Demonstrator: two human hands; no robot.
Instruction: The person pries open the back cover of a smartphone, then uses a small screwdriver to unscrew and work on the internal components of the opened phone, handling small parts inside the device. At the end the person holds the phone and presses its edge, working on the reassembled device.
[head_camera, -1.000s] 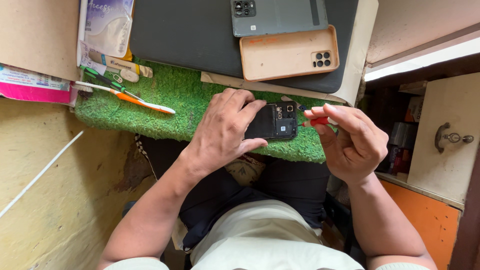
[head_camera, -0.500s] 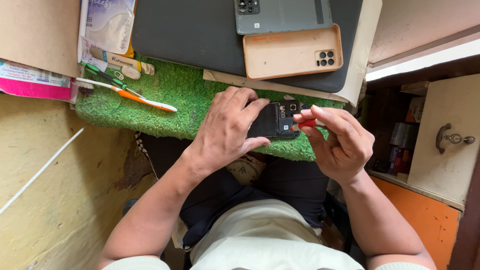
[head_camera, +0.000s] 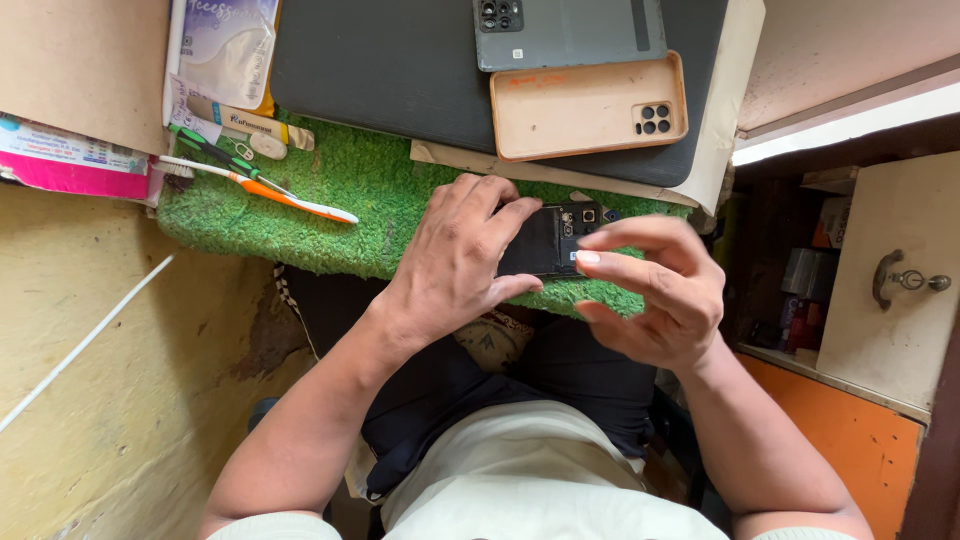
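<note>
fuzzy green mat (head_camera: 340, 190) on a dark worktop beside a yellow wall — left hand (head_camera: 455, 265) clasps an opened black phone (head_camera: 555, 240), right hand (head_camera: 655, 290) fingers loosely curled, touching its edge.

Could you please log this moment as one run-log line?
left hand: holds opened phone | right hand: fingertips at phone | surface: green mat

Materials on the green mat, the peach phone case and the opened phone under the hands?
Green mat: looks like synthetic turf, with shaggy, matte fibres. Peach phone case: probably soft silicone or plastic, with a smooth, dull sheen and rounded edges. Opened phone: dark plastic with small metal parts showing, held by the left hand.
</note>
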